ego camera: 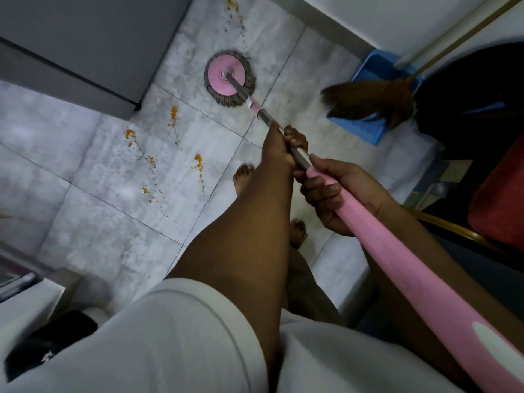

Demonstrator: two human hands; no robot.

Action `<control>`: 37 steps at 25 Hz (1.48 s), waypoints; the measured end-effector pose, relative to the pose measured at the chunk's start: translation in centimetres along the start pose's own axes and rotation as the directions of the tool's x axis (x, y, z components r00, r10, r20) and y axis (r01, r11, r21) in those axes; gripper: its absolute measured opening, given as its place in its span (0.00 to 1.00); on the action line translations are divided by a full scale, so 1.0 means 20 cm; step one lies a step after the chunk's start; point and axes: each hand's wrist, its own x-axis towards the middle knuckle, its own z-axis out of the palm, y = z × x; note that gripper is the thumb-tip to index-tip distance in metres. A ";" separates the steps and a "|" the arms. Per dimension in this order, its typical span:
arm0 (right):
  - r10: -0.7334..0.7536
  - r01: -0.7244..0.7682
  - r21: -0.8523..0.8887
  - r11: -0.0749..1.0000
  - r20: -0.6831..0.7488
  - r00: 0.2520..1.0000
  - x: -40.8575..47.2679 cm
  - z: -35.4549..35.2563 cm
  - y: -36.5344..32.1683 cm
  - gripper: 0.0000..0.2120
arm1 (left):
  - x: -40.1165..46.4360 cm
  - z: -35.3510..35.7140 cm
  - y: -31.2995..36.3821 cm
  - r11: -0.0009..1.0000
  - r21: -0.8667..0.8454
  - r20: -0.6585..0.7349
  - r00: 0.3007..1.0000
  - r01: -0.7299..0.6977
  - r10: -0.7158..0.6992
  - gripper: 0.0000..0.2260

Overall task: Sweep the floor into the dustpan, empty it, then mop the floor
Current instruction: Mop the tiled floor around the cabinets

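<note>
With both hands, left hand and right hand, gripping the spin mop, its wet head could smear the orange crumbs strewn across the tiled floor instead of lifting them.

The mop handle runs off the bottom edge, and the broom hides, perhaps, half the dustpan.

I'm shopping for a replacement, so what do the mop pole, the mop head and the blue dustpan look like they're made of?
Mop pole: probably brushed metal, grey with a dull sheen, running into a matte pink plastic-looking grip.
Mop head: smooth pink disc, likely plastic, ringed with grey-brown strands that look like yarn or microfibre.
Dustpan: likely moulded plastic, uniform blue with a plain surface.
</note>
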 end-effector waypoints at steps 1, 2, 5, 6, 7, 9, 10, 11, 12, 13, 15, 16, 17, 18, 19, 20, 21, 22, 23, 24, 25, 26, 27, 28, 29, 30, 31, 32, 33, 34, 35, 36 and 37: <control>-0.010 0.010 -0.004 1.000 0.001 1.000 0.04 0.03 -0.03 0.12 | 0.02 0.02 0.05 1.000 0.000 -0.006 1.000 0.002 -0.002 0.20; -0.014 0.014 -0.007 1.000 0.003 1.000 0.07 0.06 -0.06 0.11 | 0.04 0.04 0.10 1.000 0.001 -0.015 1.000 0.004 -0.004 0.20; -0.019 0.019 -0.027 0.999 0.018 1.000 0.17 0.15 -0.16 0.12 | 0.08 0.12 0.24 1.000 0.009 -0.039 0.999 -0.002 0.002 0.21; -0.018 0.019 -0.040 0.999 0.022 1.000 0.20 0.19 -0.19 0.12 | 0.09 0.14 0.29 1.000 0.013 -0.046 0.999 -0.014 0.014 0.21; -0.018 0.019 -0.054 0.998 0.024 1.000 0.22 0.22 -0.21 0.12 | 0.11 0.17 0.33 1.000 0.018 -0.050 0.998 -0.022 0.023 0.21; -0.019 0.020 -0.074 0.997 0.027 0.999 0.24 0.25 -0.26 0.12 | 0.12 0.20 0.38 0.999 0.024 -0.058 0.998 -0.026 0.028 0.21; -0.017 0.019 -0.076 0.997 0.031 0.999 0.23 0.25 -0.27 0.12 | 0.12 0.21 0.38 0.999 0.024 -0.063 0.998 -0.027 0.029 0.21; -0.011 0.014 -0.071 0.997 0.037 0.999 0.21 0.24 -0.26 0.12 | 0.11 0.21 0.36 0.999 0.025 -0.066 0.997 -0.030 0.031 0.21; -0.005 0.008 -0.062 0.998 0.044 0.999 0.18 0.23 -0.24 0.11 | 0.09 0.20 0.33 0.999 0.030 -0.066 0.997 -0.032 0.034 0.21; -0.004 0.006 -0.055 0.998 0.048 0.999 0.14 0.21 -0.21 0.10 | 0.07 0.19 0.28 0.999 0.033 -0.063 0.997 -0.031 0.033 0.21; -0.011 0.013 -0.053 0.998 0.041 0.999 0.04 0.15 -0.13 0.08 | 0.01 0.15 0.16 0.999 0.048 -0.063 0.998 -0.013 0.016 0.21; -0.009 0.011 -0.053 0.999 0.031 0.999 -0.02 0.11 -0.09 0.08 | -0.03 0.12 0.09 0.999 0.054 -0.067 0.998 -0.003 0.006 0.21; -0.003 0.004 -0.049 0.999 0.022 1.000 -0.08 0.07 -0.04 0.08 | -0.06 0.09 0.01 0.999 0.054 -0.077 0.997 0.006 -0.002 0.21; 0.004 -0.003 -0.045 0.999 0.013 1.000 -0.14 0.04 0.01 0.08 | -0.10 0.07 -0.07 0.999 0.051 -0.090 0.996 0.015 -0.011 0.20; 0.009 -0.009 -0.037 0.999 -0.001 1.000 -0.19 0.00 0.05 0.08 | -0.12 0.04 -0.14 0.998 0.048 -0.104 0.994 0.027 -0.022 0.20; 0.013 -0.014 -0.027 1.000 -0.021 1.000 -0.24 -0.03 0.09 0.08 | -0.15 0.02 -0.20 0.998 0.044 -0.113 0.993 0.038 -0.033 0.19; 0.016 -0.017 -0.016 1.000 -0.040 0.999 -0.28 -0.06 0.12 0.08 | -0.17 -0.01 -0.26 0.998 0.040 -0.116 0.992 0.046 -0.041 0.19; 0.019 -0.020 -0.012 1.000 -0.053 0.998 -0.31 -0.08 0.15 0.08 | -0.20 -0.03 -0.30 0.998 0.034 -0.115 0.992 0.051 -0.047 0.19; 0.024 -0.025 -0.019 1.000 -0.061 0.998 -0.33 -0.09 0.17 0.08 | -0.21 -0.05 -0.32 0.998 0.024 -0.113 0.992 0.053 -0.050 0.19; 0.033 -0.035 -0.036 0.999 -0.066 0.997 -0.33 -0.08 0.18 0.07 | -0.23 -0.06 -0.32 0.999 0.012 -0.106 0.993 0.052 -0.050 0.20; 0.044 -0.048 -0.062 0.997 -0.067 0.997 -0.32 -0.06 0.18 0.07 | -0.24 -0.06 -0.30 0.999 0.005 -0.097 0.994 0.047 -0.046 0.20; 0.056 -0.062 -0.094 0.994 -0.064 0.996 -0.30 -0.02 0.16 0.07 | -0.23 -0.05 -0.26 0.999 -0.002 -0.092 0.995 0.036 -0.036 0.20; 0.067 -0.074 -0.125 0.989 -0.062 0.996 -0.27 0.02 0.13 0.07 | -0.22 -0.04 -0.21 1.000 -0.008 -0.091 0.996 0.022 -0.023 0.20; 0.072 -0.080 -0.157 0.984 -0.060 0.996 -0.23 0.06 0.09 0.07 | -0.21 -0.03 -0.15 1.000 -0.012 -0.095 0.995 0.007 -0.008 0.19; 0.074 -0.084 -0.187 0.979 -0.058 0.996 -0.18 0.12 0.05 0.07 | -0.19 0.00 -0.07 1.000 -0.016 -0.101 0.995 -0.010 0.009 0.20; 0.074 -0.085 -0.211 0.974 -0.059 0.995 -0.12 0.17 0.00 0.06 | -0.17 0.02 0.01 1.000 -0.021 -0.107 0.994 -0.023 0.021 0.20; 0.074 -0.086 -0.224 0.971 -0.060 0.995 -0.06 0.23 -0.05 0.06 | -0.14 0.05 0.09 0.999 -0.028 -0.111 0.993 -0.032 0.028 0.20; 0.071 -0.083 -0.223 0.971 -0.062 0.996 -0.01 0.27 -0.10 0.06 | -0.11 0.07 0.17 0.999 -0.031 -0.111 0.993 -0.033 0.029 0.21; 0.071 -0.082 -0.214 0.973 -0.058 0.996 0.04 0.32 -0.14 0.07 | -0.09 0.10 0.24 0.999 -0.027 -0.114 0.993 -0.032 0.029 0.21; 0.072 -0.080 -0.200 0.976 -0.046 0.996 0.10 0.36 -0.20 0.07 | -0.05 0.14 0.33 0.999 -0.023 -0.121 0.992 -0.037 0.034 0.21; 0.066 -0.071 -0.184 0.980 -0.034 0.997 0.15 0.39 -0.24 0.06 | -0.01 0.18 0.39 0.999 -0.019 -0.130 0.991 -0.046 0.044 0.21; 0.058 -0.060 -0.165 0.984 -0.021 0.998 0.20 0.42 -0.29 0.06 | 0.02 0.21 0.45 0.998 -0.014 -0.139 0.989 -0.057 0.054 0.21; 0.046 -0.047 -0.148 0.988 -0.011 0.999 0.23 0.43 -0.33 0.06 | 0.06 0.24 0.50 0.998 -0.004 -0.144 0.988 -0.060 0.059 0.21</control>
